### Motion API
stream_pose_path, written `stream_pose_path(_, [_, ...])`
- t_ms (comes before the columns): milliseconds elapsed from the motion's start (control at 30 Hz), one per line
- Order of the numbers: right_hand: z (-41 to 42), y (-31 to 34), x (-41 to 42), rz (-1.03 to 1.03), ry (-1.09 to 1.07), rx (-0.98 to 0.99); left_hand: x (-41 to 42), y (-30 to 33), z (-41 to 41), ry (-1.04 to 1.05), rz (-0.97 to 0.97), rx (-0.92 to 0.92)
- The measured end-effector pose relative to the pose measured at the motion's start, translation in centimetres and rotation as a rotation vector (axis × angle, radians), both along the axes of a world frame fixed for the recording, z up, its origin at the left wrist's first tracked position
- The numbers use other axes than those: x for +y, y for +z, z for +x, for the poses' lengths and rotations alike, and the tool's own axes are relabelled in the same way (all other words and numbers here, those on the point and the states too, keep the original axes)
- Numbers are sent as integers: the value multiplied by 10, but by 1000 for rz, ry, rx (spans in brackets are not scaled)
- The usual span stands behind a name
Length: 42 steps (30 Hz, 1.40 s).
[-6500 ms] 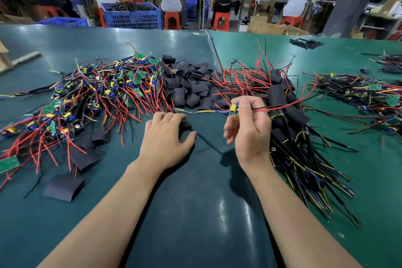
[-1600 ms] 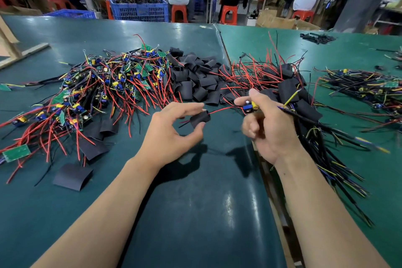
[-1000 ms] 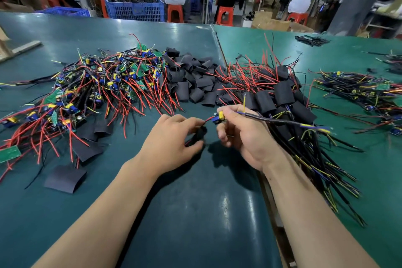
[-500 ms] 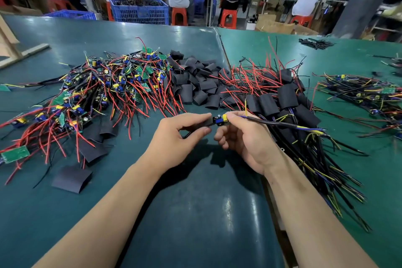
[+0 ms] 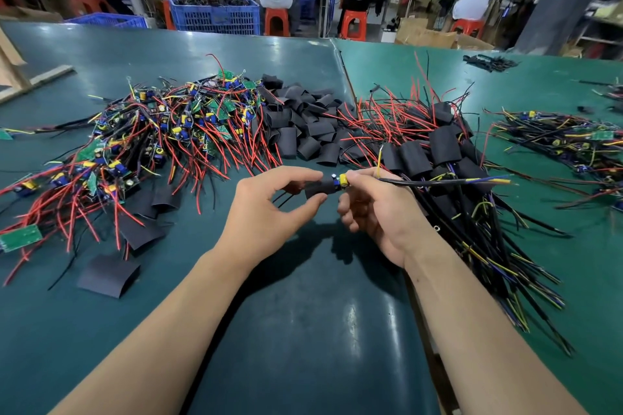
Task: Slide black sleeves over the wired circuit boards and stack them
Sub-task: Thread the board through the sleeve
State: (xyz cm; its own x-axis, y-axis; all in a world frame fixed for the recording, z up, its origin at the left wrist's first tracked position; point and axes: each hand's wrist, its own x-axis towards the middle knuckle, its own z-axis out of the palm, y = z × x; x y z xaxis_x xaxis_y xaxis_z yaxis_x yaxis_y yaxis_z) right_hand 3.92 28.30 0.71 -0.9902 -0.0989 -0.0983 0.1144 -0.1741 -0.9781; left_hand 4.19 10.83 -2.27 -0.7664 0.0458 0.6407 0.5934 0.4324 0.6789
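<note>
My left hand pinches a black sleeve between thumb and fingers, just above the table. My right hand pinches a wired circuit board by its yellow and blue parts; the board's far end sits inside the sleeve. Its black, blue and yellow wires trail off to the right. A heap of bare wired boards lies at the left, a heap of loose black sleeves at centre, and a stack of sleeved boards at the right.
Flat black sleeves lie loose near the left front. More wired boards lie at the far right. A seam splits the green table. Seated people, red stools and a blue crate stand beyond the far edge.
The hands came together over the last second and a half. The sleeve in my left hand has gone over the end of the board held in my right hand.
</note>
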Motion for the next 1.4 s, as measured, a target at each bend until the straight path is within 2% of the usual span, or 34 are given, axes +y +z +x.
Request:
stream_pose_path(167, [-1,1,0,-36,-25,-33,1,-1,-2,-35,-1,48])
stream_pose_path(333, [0,2,0,-99,3,-85,3,-2,0,-61,8,-87])
stream_pose_path(533, [1,4,4,-143,52,-141,3,3,3,-13,-146,155])
stream_pose_path(733, [4,2,1,-28,77,27,4,5,7,-4,-180,210])
stream_pose_path(900, [5,0,-5,-5,15,70,0,7,6,-34,-256,85])
stream_pose_path(1000, [5,-1,-6,-2,4,60,-5,7,3,40,-221,0])
stream_pose_path(1100, [4,0,-4,-16,-2,54,-7,5,3,91,-200,-24])
stream_pose_path(1400, [4,-2,2,142,9,170,-3,4,4,-39,-255,-51])
